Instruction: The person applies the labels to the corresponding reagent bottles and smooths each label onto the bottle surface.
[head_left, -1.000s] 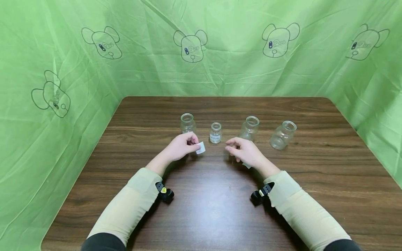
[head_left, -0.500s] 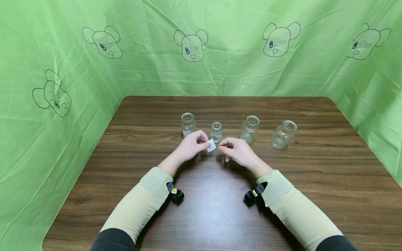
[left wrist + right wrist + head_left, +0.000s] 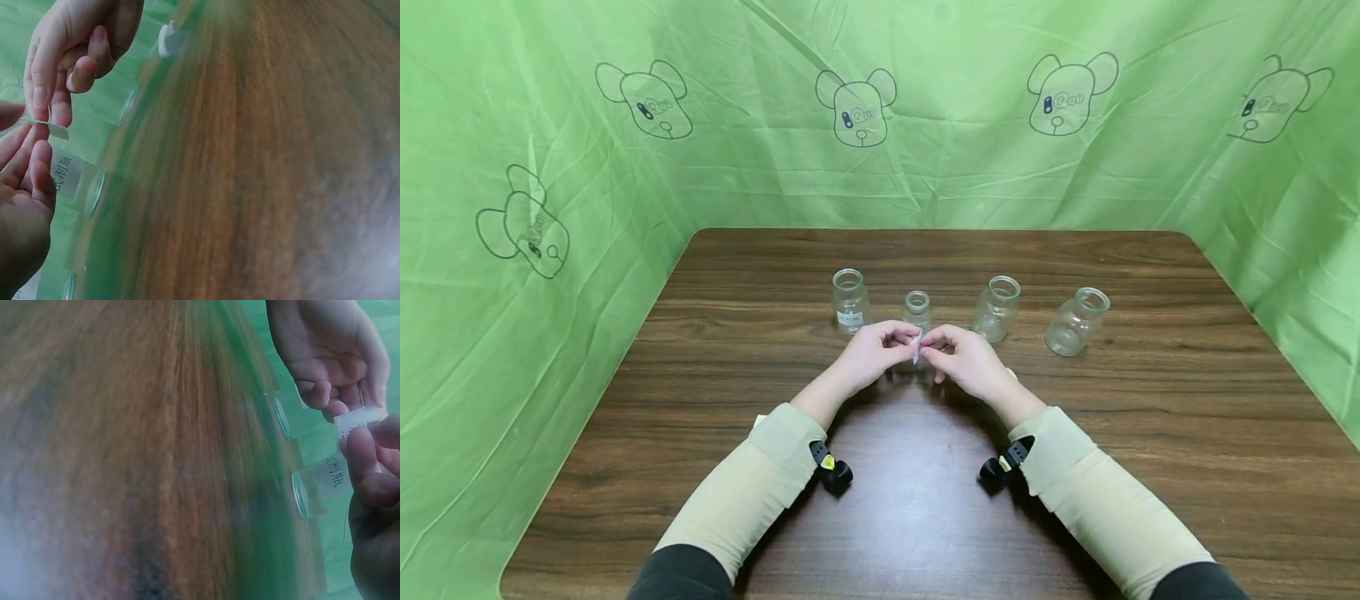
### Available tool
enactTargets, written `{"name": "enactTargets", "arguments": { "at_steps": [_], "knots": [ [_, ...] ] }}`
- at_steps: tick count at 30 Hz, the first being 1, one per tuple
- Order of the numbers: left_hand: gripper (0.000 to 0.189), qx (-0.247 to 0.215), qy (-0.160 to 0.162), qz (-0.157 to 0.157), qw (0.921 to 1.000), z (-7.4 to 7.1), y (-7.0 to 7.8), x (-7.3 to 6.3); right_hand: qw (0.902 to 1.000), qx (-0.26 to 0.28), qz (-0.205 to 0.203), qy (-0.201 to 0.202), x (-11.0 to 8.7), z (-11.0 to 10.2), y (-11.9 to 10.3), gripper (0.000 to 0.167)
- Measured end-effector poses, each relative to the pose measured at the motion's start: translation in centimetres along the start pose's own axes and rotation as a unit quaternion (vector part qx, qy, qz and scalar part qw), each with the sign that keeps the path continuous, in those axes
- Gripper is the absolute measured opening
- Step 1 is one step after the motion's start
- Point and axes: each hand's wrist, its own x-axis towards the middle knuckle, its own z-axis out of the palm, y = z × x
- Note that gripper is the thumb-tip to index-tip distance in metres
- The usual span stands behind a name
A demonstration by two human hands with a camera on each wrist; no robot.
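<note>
My left hand [image 3: 872,358] and right hand [image 3: 966,361] meet at the middle of the table, pinching a small white paper label [image 3: 917,346] between them. In the right wrist view, printed characters show on the label [image 3: 351,422], partly covered by right-hand fingertips. The left wrist view shows it nearly edge-on. Just behind the fingers stands a small glass jar [image 3: 917,305] bearing a white label with dark characters. To its left is a larger glass jar [image 3: 849,300], also labelled.
Two glass jars without visible labels, one [image 3: 996,310] behind my right hand and another [image 3: 1077,323] farther right, stand on the brown wooden table [image 3: 1157,400]. A white scrap [image 3: 759,420] peeks out beside my left sleeve. Green cloth [image 3: 955,183] hangs around the table.
My left hand has moved right with the label, and my right hand has moved left to meet it. The right fingers, apart from the label before, now pinch it. The jars stay put.
</note>
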Motion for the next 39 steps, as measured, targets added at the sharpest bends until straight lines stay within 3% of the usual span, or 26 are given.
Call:
{"name": "enactTargets", "arguments": {
  "at_steps": [3, 5, 9, 12, 14, 18, 21, 29, 34, 39],
  "knots": [
    [0.02, -0.001, 0.013, 0.0, 0.9999, 0.0, -0.1, 0.0, 0.9997, -0.009, -0.018, 0.012, -0.2, 0.0, 0.1, 0.015],
    [0.015, -0.002, 0.029, 0.001, 0.9996, 0.0, -0.1, 0.0, 0.9978, -0.031, -0.052, 0.026, -0.3, 0.0, 0.1, 0.014],
    [0.012, -0.016, 0.036, -0.003, 0.9992, 0.0, -0.1, 0.2, 0.9803, -0.108, -0.147, 0.076, -0.2, -0.1, 0.2, 0.022],
    [0.013, -0.026, 0.023, -0.006, 0.9994, 0.0, 0.0, 0.2, 0.97, -0.138, -0.178, 0.091, -0.1, -0.2, 0.2, 0.021],
    [0.014, -0.034, 0.01, -0.007, 0.9994, 0.0, 0.1, 0.2, 0.9752, -0.131, -0.158, 0.083, -0.1, -0.4, 0.1, 0.015],
    [0.014, -0.043, -0.001, -0.02, 0.9989, -0.1, -0.1, 0.0, 0.9944, -0.063, -0.053, 0.066, -0.1, -0.8, 0.1, 0.013],
    [0.011, -0.043, 0.002, -0.03, 0.9986, -0.3, -0.3, -0.1, 0.9975, -0.002, 0.005, 0.071, -0.1, -1.0, 0.3, 0.015],
    [0.011, -0.059, 0.015, -0.009, 0.9981, -0.1, -0.5, -0.1, 0.9978, 0.024, 0.016, 0.061, -0.1, -1.1, 0.6, 0.016],
    [0.01, -0.024, 0.047, -0.004, 0.9986, 0.0, -0.5, 0.0, 0.9985, 0.028, 0.025, 0.039, -0.3, -1.2, 0.8, 0.016],
    [0.009, -0.038, 0.038, -0.002, 0.9985, 0.4, -0.2, 0.0, 0.9984, 0.033, 0.026, 0.039, -0.4, -1.2, 1.0, 0.015]
  ]
}}
